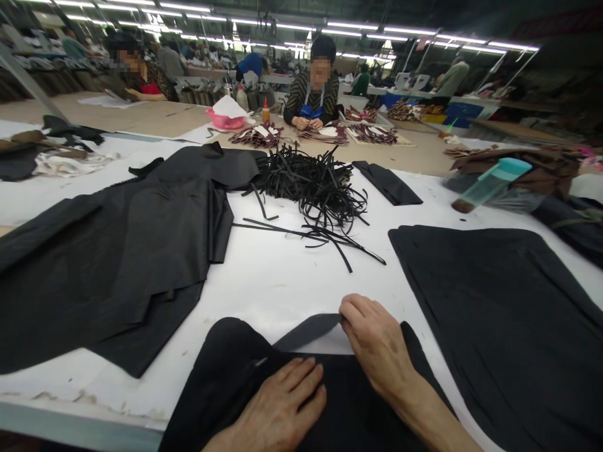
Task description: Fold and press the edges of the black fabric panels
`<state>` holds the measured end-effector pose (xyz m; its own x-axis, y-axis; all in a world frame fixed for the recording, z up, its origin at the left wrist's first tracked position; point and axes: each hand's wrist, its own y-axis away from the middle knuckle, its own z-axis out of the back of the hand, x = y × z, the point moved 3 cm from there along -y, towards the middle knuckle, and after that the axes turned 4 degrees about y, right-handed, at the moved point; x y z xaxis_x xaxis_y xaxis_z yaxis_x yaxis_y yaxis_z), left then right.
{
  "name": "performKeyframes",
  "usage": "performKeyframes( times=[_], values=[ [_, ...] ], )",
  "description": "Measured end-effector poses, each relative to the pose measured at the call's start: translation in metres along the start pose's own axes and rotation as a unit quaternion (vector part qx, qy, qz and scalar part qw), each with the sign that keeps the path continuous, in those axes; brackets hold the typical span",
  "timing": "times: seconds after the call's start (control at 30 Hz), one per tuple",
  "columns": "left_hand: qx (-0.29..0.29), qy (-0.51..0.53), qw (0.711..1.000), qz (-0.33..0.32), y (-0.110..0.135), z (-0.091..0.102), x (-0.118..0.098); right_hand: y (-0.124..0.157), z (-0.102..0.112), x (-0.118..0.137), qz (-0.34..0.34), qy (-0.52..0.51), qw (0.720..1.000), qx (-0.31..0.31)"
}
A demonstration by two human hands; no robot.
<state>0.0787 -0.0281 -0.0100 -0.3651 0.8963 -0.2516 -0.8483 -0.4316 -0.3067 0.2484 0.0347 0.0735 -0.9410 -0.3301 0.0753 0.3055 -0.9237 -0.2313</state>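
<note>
A black fabric piece (pixel 226 376) lies at the near edge of the white table (pixel 277 282). My left hand (pixel 282 405) rests flat on it, fingers stretched out and close together. My right hand (pixel 374 342) sits further forward, its fingertips pressed together on a dark strip (pixel 306 331) that runs along the fabric's upper edge. The thumb is hidden under the hand.
A stack of black fabric (pixel 122 251) covers the left, another stack (pixel 499 314) the right. A tangle of black strips (pixel 315 188) lies ahead, with a small black piece (pixel 389 183) and a teal-capped bottle (pixel 490 183) beyond. A person (pixel 313 88) works at the far table.
</note>
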Motion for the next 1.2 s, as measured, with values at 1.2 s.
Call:
performKeyframes(
  times=[1.2],
  values=[
    [0.111, 0.152, 0.954, 0.235, -0.080, 0.008, -0.004, 0.070, -0.004, -0.006, 0.075, -0.022, 0.997, -0.024]
  ],
)
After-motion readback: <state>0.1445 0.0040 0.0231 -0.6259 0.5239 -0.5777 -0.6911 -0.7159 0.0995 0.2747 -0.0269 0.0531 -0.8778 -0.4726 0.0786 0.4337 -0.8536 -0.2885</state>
